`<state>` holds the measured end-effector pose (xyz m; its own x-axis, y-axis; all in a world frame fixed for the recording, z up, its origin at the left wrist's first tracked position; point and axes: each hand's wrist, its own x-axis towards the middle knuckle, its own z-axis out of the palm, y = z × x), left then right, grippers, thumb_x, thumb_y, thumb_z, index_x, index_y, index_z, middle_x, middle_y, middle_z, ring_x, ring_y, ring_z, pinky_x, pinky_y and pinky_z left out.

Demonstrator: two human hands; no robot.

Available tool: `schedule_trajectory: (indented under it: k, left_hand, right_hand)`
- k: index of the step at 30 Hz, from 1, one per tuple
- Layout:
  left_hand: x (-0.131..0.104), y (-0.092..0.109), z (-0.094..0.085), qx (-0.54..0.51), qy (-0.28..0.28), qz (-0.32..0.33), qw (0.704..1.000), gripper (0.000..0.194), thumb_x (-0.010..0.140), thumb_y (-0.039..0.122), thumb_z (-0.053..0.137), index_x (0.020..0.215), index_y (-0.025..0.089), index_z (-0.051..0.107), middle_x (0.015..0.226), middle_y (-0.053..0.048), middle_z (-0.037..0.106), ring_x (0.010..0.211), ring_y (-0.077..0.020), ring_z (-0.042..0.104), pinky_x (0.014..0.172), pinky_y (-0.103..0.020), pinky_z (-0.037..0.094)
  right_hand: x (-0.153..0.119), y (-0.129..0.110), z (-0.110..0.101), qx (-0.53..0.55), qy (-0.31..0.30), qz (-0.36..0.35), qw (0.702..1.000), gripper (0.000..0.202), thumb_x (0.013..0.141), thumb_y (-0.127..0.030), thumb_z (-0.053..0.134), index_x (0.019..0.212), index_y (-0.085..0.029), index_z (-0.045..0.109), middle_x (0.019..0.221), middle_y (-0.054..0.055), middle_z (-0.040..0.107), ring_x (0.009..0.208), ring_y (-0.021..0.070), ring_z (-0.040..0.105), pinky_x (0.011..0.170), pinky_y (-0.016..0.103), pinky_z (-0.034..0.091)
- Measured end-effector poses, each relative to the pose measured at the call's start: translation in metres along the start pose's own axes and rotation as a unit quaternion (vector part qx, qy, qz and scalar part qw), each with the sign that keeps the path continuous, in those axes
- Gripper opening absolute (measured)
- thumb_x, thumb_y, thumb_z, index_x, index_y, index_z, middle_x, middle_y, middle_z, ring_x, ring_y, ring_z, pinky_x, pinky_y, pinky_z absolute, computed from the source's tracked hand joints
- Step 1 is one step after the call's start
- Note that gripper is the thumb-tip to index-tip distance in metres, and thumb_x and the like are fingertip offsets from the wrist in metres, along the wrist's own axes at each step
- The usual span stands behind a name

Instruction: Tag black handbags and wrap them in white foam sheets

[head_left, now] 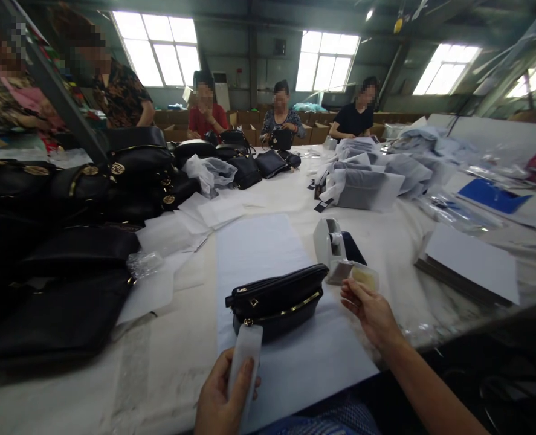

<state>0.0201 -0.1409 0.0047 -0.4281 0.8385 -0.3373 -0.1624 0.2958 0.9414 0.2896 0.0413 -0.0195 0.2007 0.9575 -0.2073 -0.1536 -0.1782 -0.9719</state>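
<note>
My left hand (226, 393) grips a whitish translucent strip (246, 356), thumb laid along it. The strip's upper end reaches the gold zipper pull of a small black bag (279, 302), which stands on a white paper sheet (263, 241). To the right of the bag, my right hand (370, 308) has its fingertips pinched together at the near end of a tape dispenser (329, 241). A small clear box (371, 279) with something yellowish in it sits right behind those fingertips. What the pinch holds, if anything, is too small to make out.
Black handbags (81, 241) are heaped along the left, with loose translucent sheets (172, 235) beside them. A stack of grey boards (469, 263) lies at right. Wrapped bags (362, 184) stand farther back. Several people work across the table.
</note>
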Motion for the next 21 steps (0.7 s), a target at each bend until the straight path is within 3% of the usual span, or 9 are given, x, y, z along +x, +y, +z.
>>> schedule_trajectory:
  k: [3,7,15,21]
  left_hand:
    - [-0.002,0.000,0.001,-0.004,0.005,-0.015,1.000,0.051,0.068,0.063,0.071,0.092,0.019,0.065,0.066,0.000,0.064,0.060,-0.0186,0.062,0.057,-0.025,0.049]
    - [-0.005,0.004,0.006,-0.022,0.015,-0.017,0.999,0.051,0.067,0.063,0.072,0.089,0.018,0.065,0.069,0.001,0.064,0.062,-0.0179,0.063,0.056,-0.024,0.049]
    - [-0.007,0.008,0.008,-0.035,0.023,0.002,0.999,0.048,0.069,0.059,0.072,0.090,0.017,0.065,0.071,0.000,0.064,0.060,-0.0163,0.062,0.054,-0.023,0.050]
    - [-0.008,0.006,0.008,-0.043,0.018,0.011,0.999,0.047,0.072,0.057,0.070,0.094,0.016,0.065,0.072,-0.001,0.065,0.062,-0.0166,0.063,0.054,-0.023,0.051]
  right_hand:
    - [0.014,0.014,-0.004,-0.028,0.024,-0.007,0.999,0.041,0.061,-0.048,0.084,0.083,-0.014,0.074,0.068,0.005,0.070,0.057,0.0157,0.065,0.054,0.026,0.059]
    - [0.026,0.016,-0.010,-0.063,0.040,-0.019,0.997,0.042,0.058,-0.048,0.085,0.077,-0.011,0.074,0.064,0.005,0.068,0.054,0.0131,0.061,0.048,0.022,0.054]
    - [0.014,0.008,-0.016,-0.101,0.030,-0.029,0.994,0.046,0.060,-0.053,0.082,0.082,-0.013,0.075,0.068,0.005,0.069,0.058,0.0137,0.062,0.048,0.022,0.053]
    - [-0.001,0.017,-0.018,-0.153,0.011,-0.038,0.987,0.044,0.064,-0.053,0.079,0.082,-0.012,0.076,0.070,0.008,0.071,0.061,0.0183,0.065,0.050,0.027,0.054]
